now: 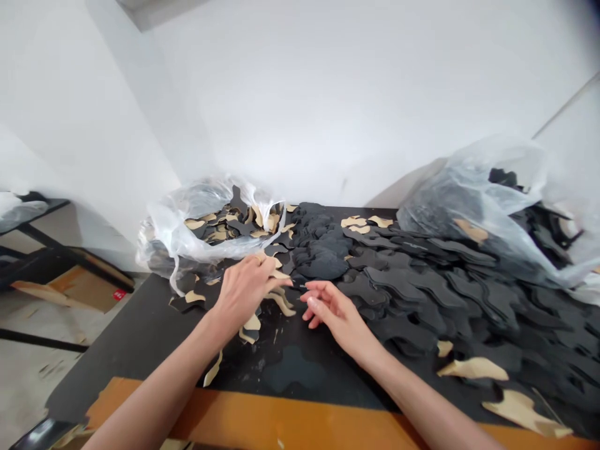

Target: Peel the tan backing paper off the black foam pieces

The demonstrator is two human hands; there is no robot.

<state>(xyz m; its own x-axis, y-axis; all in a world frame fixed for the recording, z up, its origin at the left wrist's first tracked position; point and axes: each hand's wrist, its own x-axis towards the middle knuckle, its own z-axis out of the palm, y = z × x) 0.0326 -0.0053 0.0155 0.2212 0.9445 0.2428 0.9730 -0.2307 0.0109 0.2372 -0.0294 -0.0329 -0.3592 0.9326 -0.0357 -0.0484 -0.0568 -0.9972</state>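
My left hand (pixel 244 286) rests palm down on a heap of black and tan cut pieces (pixel 276 294), its fingers curled around a tan-backed piece. My right hand (pixel 330 307) lies just to its right, fingers loosely bent, fingertips touching the end of a black cut piece (pixel 300 285) between the two hands. Rows of overlapping black shaped pieces (pixel 398 275) cover the black table (pixel 140 337) beyond my hands.
A clear plastic bag (pixel 201 231) of mixed pieces sits at the back left, a larger bag (pixel 497 200) at the right. Tan scraps (pixel 473 369) lie near the orange front edge (pixel 281 425). A white wall stands behind; a dark frame (pixel 42 250) is on the left.
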